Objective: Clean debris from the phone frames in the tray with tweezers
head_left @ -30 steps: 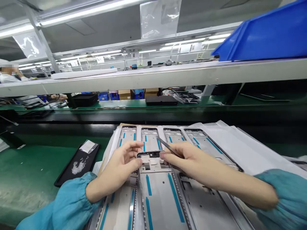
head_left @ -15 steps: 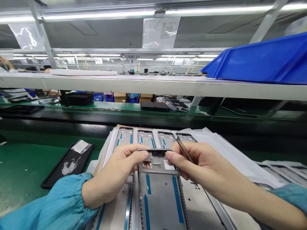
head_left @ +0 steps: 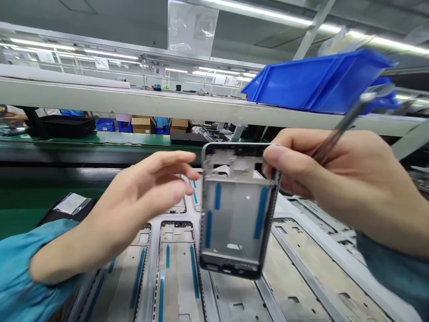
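My right hand pinches the top right corner of a metal phone mid-frame and also holds slim tweezers, whose tips point up and right. The mid-frame is raised above the bench, with its blue-striped face towards me. My left hand is open with its fingers spread, just left of the mid-frame and apart from it. Beneath that hand lies a row of similar mid-frames on white sheets.
A blue plastic bin stands on the white shelf ahead. A black tray with a clear bag lies at left on the green bench. Cardboard boxes and blue bins stand beyond the shelf.
My left hand has let go of the mid-frame and moved left. My right hand has lifted the mid-frame higher and turned its face towards me. The view has tilted.
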{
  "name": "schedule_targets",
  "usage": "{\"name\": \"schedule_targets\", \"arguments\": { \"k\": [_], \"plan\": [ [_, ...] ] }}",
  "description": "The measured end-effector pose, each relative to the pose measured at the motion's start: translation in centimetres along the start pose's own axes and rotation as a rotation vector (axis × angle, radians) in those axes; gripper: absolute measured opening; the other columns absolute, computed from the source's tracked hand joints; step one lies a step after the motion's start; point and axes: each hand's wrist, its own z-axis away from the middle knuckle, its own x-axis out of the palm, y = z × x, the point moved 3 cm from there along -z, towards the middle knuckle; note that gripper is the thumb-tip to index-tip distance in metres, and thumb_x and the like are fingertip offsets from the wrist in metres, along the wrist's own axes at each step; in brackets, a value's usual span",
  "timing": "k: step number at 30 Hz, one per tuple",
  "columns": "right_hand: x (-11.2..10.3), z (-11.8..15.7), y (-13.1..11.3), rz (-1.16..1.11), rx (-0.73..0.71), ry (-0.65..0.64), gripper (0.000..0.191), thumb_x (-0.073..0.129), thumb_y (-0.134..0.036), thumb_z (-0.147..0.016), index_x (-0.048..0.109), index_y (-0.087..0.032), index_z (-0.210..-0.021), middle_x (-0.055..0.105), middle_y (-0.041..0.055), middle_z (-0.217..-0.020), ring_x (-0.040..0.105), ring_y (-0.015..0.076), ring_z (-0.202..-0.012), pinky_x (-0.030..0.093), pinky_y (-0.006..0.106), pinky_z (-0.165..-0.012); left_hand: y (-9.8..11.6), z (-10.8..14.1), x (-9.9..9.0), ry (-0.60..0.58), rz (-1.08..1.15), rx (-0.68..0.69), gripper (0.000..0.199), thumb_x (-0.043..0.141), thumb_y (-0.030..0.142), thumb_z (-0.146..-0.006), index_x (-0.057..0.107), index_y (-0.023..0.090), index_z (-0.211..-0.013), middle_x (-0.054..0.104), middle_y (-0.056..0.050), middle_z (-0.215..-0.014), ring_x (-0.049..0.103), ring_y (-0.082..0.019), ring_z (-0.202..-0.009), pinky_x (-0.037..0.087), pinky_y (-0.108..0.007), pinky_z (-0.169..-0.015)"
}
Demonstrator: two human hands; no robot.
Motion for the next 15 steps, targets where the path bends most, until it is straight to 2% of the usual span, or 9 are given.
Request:
{"name": "schedule_targets", "arguments": {
  "k": [2,4,5,6,8,10,12,14,15],
  "plan": [
    [-2.1,-0.3,4.3,0.029,0.125,-0.106,0.055,0.056,-0.069,-0.092,0.049,-0.024,-0.061,0.041,-0.0033,-0.05,0.035,0.0108,-0.044,0.025,0.027,-0.041,-1.6,2.9,-2.1,0.01,-0.43,0.075,0.041,0.065,0.035,-0.095,0.06,0.04,-0.135,0.065,0.0,-0.132,0.061,-0.028,-0.117,0.053,-0.031,-0.098],
    [-3.7,-0.3,9.8,0.095,0.281,-0.181,0.064,0.049,-0.082,-0.086,0.046,-0.024,-0.061,0.039,-0.0039,-0.048,0.033,0.0101,-0.044,0.024,0.028,-0.043,-4.6,6.8,-4.2,-0.074,-0.759,-0.02,0.044,0.059,0.036,-0.096,0.054,0.049,-0.138,0.053,0.006,-0.149,0.053,-0.033,-0.132,0.051,-0.041,-0.106],
    [-4.2,-0.3,12.8,0.133,0.366,-0.195,0.066,0.046,-0.085,-0.085,0.044,-0.023,-0.061,0.039,-0.0041,-0.048,0.033,0.0098,-0.044,0.025,0.028,-0.045,-6.4,8.9,-5.0,-0.18,-0.83,-0.076,0.052,0.056,0.039,-0.096,0.045,0.052,-0.146,0.045,0.008,-0.156,0.051,-0.037,-0.135,0.052,-0.049,-0.106],
    [-4.6,-0.3,15.5,0.188,0.447,-0.176,0.068,0.042,-0.086,-0.085,0.043,-0.023,-0.061,0.038,-0.0044,-0.049,0.034,0.0095,-0.045,0.026,0.029,-0.047,-7.8,10.8,-5.7,-0.229,-0.857,-0.051,0.062,0.055,0.047,-0.091,0.037,0.051,-0.151,0.04,0.007,-0.16,0.051,-0.042,-0.134,0.053,-0.058,-0.103],
    [-4.7,-0.4,20.1,0.274,0.562,-0.165,0.069,0.041,-0.087,-0.085,0.04,-0.023,-0.058,0.037,-0.0049,-0.048,0.034,0.0091,-0.046,0.027,0.029,-0.049,-10.5,13.9,-6.7,-0.253,-0.937,-0.157,0.08,0.058,0.057,-0.084,0.023,0.053,-0.156,0.023,0.009,-0.167,0.038,-0.047,-0.143,0.045,-0.07,-0.106],
    [-4.0,-1.0,23.1,0.319,0.591,-0.169,0.066,0.039,-0.081,-0.089,0.04,-0.023,-0.058,0.038,-0.0047,-0.047,0.035,0.0095,-0.045,0.029,0.029,-0.048,-11.8,15.3,-6.6,-0.216,-0.98,-0.21,0.09,0.063,0.058,-0.079,0.018,0.054,-0.156,0.017,0.008,-0.168,0.029,-0.048,-0.147,0.038,-0.076,-0.108],
    [-3.1,-2.0,24.8,0.384,0.597,-0.173,0.062,0.035,-0.071,-0.097,0.043,-0.023,-0.059,0.04,-0.0043,-0.048,0.038,0.0102,-0.045,0.032,0.028,-0.048,-11.7,15.4,-5.7,-0.172,-1.005,-0.199,0.093,0.068,0.056,-0.077,0.018,0.055,-0.155,0.019,0.005,-0.166,0.028,-0.049,-0.147,0.038,-0.078,-0.106],
    [-1.9,-3.1,25.7,0.476,0.587,-0.194,0.057,0.041,-0.06,-0.101,0.048,-0.02,-0.062,0.045,-0.0046,-0.05,0.044,0.0107,-0.047,0.038,0.027,-0.05,-10.9,14.6,-4.7,-0.114,-0.995,-0.122,0.09,0.07,0.051,-0.079,0.022,0.054,-0.155,0.026,0.001,-0.164,0.033,-0.049,-0.145,0.041,-0.076,-0.103],
    [-1.3,-3.5,26.0,0.526,0.573,-0.213,0.053,0.047,-0.056,-0.101,0.052,-0.019,-0.064,0.049,-0.0046,-0.054,0.049,0.0111,-0.05,0.043,0.027,-0.054,-10.4,14.2,-4.4,-0.087,-0.946,-0.033,0.089,0.071,0.046,-0.079,0.024,0.052,-0.155,0.029,-0.001,-0.163,0.035,-0.049,-0.144,0.044,-0.074,-0.101]
  ]
}}
